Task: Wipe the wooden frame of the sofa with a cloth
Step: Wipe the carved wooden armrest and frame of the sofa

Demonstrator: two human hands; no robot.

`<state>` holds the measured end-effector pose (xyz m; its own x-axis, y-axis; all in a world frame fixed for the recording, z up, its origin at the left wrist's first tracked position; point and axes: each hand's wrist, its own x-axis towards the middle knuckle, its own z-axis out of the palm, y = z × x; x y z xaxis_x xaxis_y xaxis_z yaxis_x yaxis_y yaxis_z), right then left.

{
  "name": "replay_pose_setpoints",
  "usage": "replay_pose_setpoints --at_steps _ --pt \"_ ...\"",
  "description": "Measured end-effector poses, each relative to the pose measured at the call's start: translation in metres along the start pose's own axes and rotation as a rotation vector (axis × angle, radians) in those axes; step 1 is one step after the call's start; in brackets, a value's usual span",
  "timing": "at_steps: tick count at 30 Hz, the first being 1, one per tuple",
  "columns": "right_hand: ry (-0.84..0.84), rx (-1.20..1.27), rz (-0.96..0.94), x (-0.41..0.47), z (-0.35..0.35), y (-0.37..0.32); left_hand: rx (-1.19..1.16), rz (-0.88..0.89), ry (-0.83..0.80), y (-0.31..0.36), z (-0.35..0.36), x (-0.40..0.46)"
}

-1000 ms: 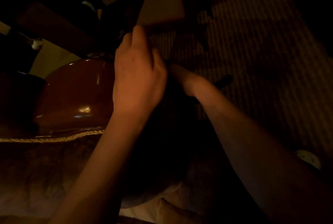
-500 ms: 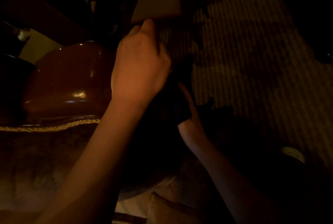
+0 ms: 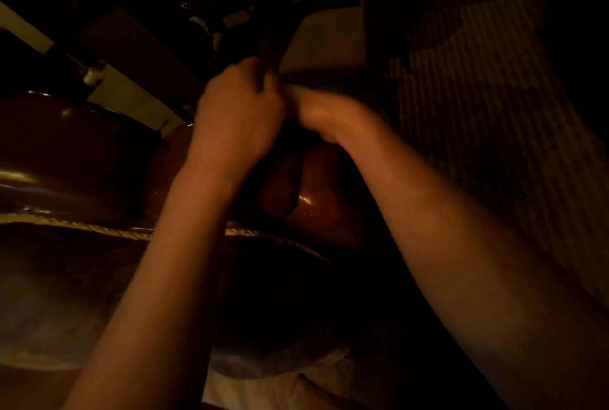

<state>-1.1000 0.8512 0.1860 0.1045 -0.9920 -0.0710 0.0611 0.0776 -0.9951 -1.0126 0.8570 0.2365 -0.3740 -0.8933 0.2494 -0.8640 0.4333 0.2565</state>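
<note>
Left hand [image 3: 240, 119] and right hand [image 3: 321, 113] met, fingers curled on a dark cloth [image 3: 275, 44].
Soft, limp, probably light; best bunched before rubbing the glossy wooden frame [image 3: 316, 205].

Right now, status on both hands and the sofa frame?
Left hand and right hand curled together above the wooden frame. Something dark between them, likely the cloth; too dim to confirm. Nothing seen blocking the frame.

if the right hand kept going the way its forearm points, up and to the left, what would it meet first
The left hand: the right hand already sits against it, knuckles to knuckles. Depth is unclear in this dark view, so true contact is a guess.
</note>
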Motion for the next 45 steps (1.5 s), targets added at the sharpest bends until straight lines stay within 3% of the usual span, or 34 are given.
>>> replay_pose_setpoints --at_steps 2,5,7,12,16,20,25,32,35,40,43,45 --pt "0.028 0.012 0.070 0.008 -0.016 0.020 0.090 0.032 -0.066 0.003 0.009 -0.001" --pt "0.103 0.127 0.300 0.000 -0.038 0.073 0.307 0.230 -0.086 0.002 0.017 -0.008" --pt "0.265 0.235 0.417 -0.013 -0.046 0.120 0.416 0.308 -0.139 0.001 0.019 -0.010" --pt "0.468 0.312 0.612 -0.047 -0.034 0.196 0.403 0.273 -0.222 0.004 0.016 -0.005" --pt "0.580 0.552 0.702 -0.061 -0.004 0.212 0.375 0.275 -0.211 0.001 0.017 -0.006" --pt "0.708 0.508 0.721 -0.082 0.015 0.208 0.395 0.289 -0.213 0.002 0.017 -0.006" --pt "0.736 0.459 0.721 -0.097 0.028 0.188 0.422 0.304 -0.225 0.005 0.016 -0.008" --pt "0.824 0.821 0.497 -0.118 0.071 0.123 0.389 0.306 -0.156 0.004 0.015 -0.012" --pt "0.811 0.878 0.321 -0.122 0.079 0.079 0.160 0.281 -0.075 0.004 0.011 -0.012" --pt "0.704 0.848 0.139 -0.138 0.082 0.026 -0.633 0.241 0.064 -0.006 -0.010 -0.031" --pt "0.748 0.744 0.103 -0.136 0.091 0.020 -0.797 0.147 0.137 -0.022 -0.016 -0.053" --pt "0.854 0.507 0.024 -0.135 0.113 0.036 -0.832 0.112 0.168 -0.031 -0.019 -0.065"
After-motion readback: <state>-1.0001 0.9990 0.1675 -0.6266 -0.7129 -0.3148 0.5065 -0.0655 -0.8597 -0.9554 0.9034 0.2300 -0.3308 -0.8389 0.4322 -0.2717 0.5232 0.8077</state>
